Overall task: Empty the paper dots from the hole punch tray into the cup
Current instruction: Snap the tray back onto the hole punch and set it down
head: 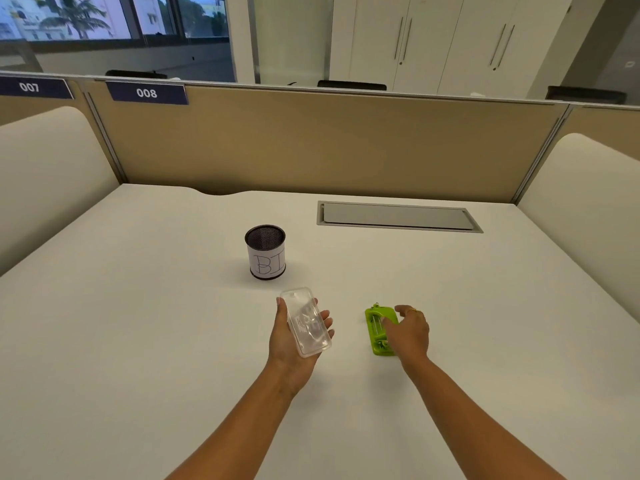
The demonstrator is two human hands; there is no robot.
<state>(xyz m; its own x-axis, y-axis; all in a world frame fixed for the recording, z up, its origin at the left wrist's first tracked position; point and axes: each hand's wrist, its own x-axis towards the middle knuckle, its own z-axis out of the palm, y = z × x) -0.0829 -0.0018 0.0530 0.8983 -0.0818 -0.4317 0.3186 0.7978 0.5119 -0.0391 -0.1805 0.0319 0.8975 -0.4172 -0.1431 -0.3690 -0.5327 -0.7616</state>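
Observation:
A clear plastic tray (309, 323) lies in the palm of my left hand (290, 341), held above the desk with pale paper dots faintly showing inside. The green hole punch (378, 330) lies on the desk to the right, and my right hand (408, 332) rests on its right side, fingers curled over it. A black mesh cup (266, 251) with a white label marked "BI" stands upright on the desk, a little beyond and to the left of the tray.
The white desk (173, 323) has a grey cable hatch (398, 216) set in at the back right. A tan partition (311, 143) closes the far edge, and cream side panels (45, 174) stand at left and right.

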